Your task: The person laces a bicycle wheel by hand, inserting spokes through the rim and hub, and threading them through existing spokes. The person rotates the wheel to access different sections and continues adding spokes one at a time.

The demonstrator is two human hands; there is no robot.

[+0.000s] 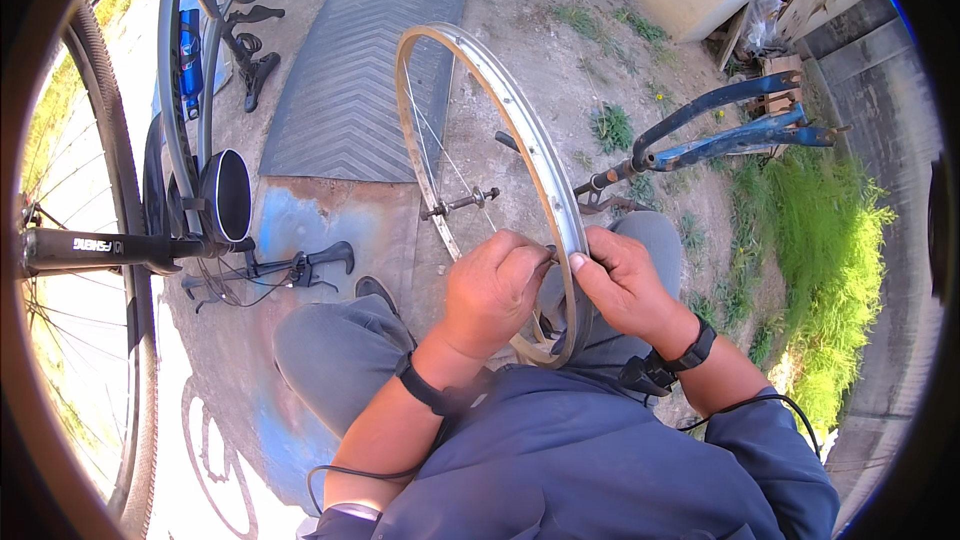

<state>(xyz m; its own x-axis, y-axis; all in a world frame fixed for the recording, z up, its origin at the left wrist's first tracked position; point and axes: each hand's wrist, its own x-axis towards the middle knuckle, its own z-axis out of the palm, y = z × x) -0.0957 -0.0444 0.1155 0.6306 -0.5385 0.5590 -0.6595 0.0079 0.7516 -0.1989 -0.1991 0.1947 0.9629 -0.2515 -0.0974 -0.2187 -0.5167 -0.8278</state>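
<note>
A bare metal bicycle wheel rim (538, 150), without a tyre, stands upright between my knees. Only a few thin spokes (442, 144) link it to the dark-ended hub (465, 200). On the rim's right side, my right hand (628, 283) grips it, thumb pressed on the near edge. My left hand (493, 292) is at the inner face of the rim, fingertips pinched on a small dark piece (553, 251). My fingers mostly hide that piece, so its kind is unclear.
An upside-down bicycle (174, 90) stands at left, near a large tyred wheel (105, 105). A worn blue bicycle fork (720, 127) extends at right. A ridged rubber mat (360, 75) lies ahead. Grass (817, 240) and a wall (885, 120) border the right.
</note>
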